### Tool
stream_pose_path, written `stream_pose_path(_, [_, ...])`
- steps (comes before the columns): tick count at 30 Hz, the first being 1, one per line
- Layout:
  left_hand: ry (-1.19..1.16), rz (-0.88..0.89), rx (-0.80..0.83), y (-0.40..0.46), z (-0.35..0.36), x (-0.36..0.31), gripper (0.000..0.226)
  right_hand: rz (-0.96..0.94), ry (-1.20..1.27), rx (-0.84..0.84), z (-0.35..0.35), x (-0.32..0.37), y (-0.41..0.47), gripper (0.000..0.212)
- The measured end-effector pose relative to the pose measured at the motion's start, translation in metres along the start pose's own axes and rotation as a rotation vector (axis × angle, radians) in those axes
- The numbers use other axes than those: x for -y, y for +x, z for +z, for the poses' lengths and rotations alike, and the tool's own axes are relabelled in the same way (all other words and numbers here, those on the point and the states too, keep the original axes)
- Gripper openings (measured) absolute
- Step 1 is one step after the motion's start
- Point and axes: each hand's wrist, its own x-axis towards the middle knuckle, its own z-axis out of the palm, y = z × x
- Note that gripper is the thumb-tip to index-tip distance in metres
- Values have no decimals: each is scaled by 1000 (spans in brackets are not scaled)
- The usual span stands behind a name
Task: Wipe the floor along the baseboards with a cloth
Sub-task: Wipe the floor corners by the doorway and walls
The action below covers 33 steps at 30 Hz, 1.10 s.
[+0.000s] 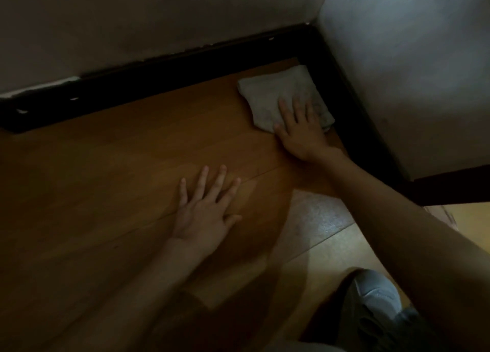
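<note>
A pale grey folded cloth lies flat on the brown wooden floor in the corner where two dark baseboards meet. My right hand presses palm-down on the near part of the cloth, fingers spread over it, close to the right-hand baseboard. My left hand rests flat on the bare floor nearer to me, fingers apart, holding nothing.
Light grey walls rise behind both baseboards; the right wall ends at an outer corner. My knee in grey trousers is at the lower right. A brighter patch of floor lies between my arms.
</note>
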Motion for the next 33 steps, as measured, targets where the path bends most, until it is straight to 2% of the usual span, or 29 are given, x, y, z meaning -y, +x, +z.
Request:
stream_pose_path(4, [1,10,-28,-1,2,0,72,11,-34,67,-15,-10,48,84])
stream_pose_path(8, [-5,5,-42,-1,2,0,72,65,-8,18,-22,9,35,64])
stream_pose_path(12, [-1,-6,14,0,-1,-1,72,16,20,8,-6,3,1,62])
stream_pose_path(18, [12,10,-60,-1,3,0,72,46,-22,82,-38,9,44,63])
stream_pose_path(25, [17,-9,20,0,-3,-3,71,31,16,-12,-6,10,9,62])
stream_pose_path(30, [25,7,-34,-2,-1,-1,72,58,26,44,-31,9,48,63])
stream_pose_path(33, [8,-5,9,-1,-4,-2,72,33,48,36,-31,5,41,63])
